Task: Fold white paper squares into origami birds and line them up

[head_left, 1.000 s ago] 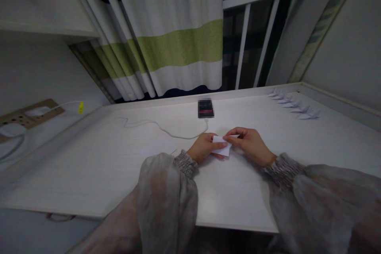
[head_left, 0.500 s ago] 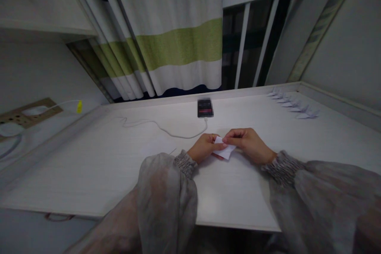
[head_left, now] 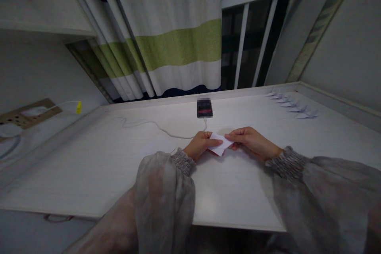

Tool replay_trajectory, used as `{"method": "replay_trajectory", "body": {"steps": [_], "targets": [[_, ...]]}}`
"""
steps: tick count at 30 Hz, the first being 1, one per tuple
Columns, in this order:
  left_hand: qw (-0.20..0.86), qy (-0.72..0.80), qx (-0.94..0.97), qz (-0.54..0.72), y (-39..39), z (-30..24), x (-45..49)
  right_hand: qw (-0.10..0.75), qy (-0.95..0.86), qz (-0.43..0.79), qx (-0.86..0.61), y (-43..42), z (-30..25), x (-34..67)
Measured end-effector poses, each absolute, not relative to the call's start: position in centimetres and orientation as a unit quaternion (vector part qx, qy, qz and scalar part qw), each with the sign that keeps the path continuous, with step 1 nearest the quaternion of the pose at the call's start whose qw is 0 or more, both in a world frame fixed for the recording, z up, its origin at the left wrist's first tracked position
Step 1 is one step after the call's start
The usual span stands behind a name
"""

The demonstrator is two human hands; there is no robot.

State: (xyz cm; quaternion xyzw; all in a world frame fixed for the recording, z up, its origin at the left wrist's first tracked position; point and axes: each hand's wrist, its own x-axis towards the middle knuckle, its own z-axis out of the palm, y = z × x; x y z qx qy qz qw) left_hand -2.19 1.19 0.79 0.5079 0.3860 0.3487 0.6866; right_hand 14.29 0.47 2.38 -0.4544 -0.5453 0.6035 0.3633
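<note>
A small folded piece of white paper (head_left: 219, 149) is held between both hands, just above the white desk (head_left: 232, 194). My left hand (head_left: 201, 144) pinches its left side, thumb lying across the top and fingers underneath. On the right corner of the paper, my right hand (head_left: 246, 139) closes thumb and fingertips. The fingers under the paper are partly hidden. Beyond the hands, a dark phone-like device (head_left: 205, 108), blurred on its face, lies on the desk.
Several folded paper cranes (head_left: 293, 105) stand in a row at the back right. A white cable (head_left: 160, 127) winds left from the device. At left is a socket strip (head_left: 32, 113) with plugs. A striped curtain (head_left: 175, 47) hangs behind the desk.
My right hand has shifted slightly right, its grip now at the paper's right corner. The paper has turned a little and moved slightly left with my left hand.
</note>
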Motion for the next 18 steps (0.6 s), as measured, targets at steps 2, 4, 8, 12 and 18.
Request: {"method": "replay_trajectory", "body": {"steps": [2, 4, 8, 12, 18], "targets": [[0.69, 0.382, 0.512, 0.341, 1.3, 0.8, -2.3, 0.339, -0.546, 0.616, -0.455, 0.4, 2.6, 14.4], [0.691, 0.381, 0.514, 0.337, 1.3, 0.8, -2.3, 0.31, -0.55, 0.622, -0.463, 0.4, 2.8, 14.6], [0.698, 0.376, 0.508, 0.337, 1.3, 0.9, -2.3, 0.271, -0.552, 0.643, -0.456, 0.6, 3.1, 14.9], [0.705, 0.372, 0.499, 0.339, 1.2, 0.9, -2.2, 0.248, -0.556, 0.664, -0.435, 0.9, 3.1, 15.4], [0.703, 0.383, 0.493, 0.342, 1.3, 0.8, -2.4, 0.215, -0.574, 0.663, -0.43, 1.5, 3.0, 16.3]]}}
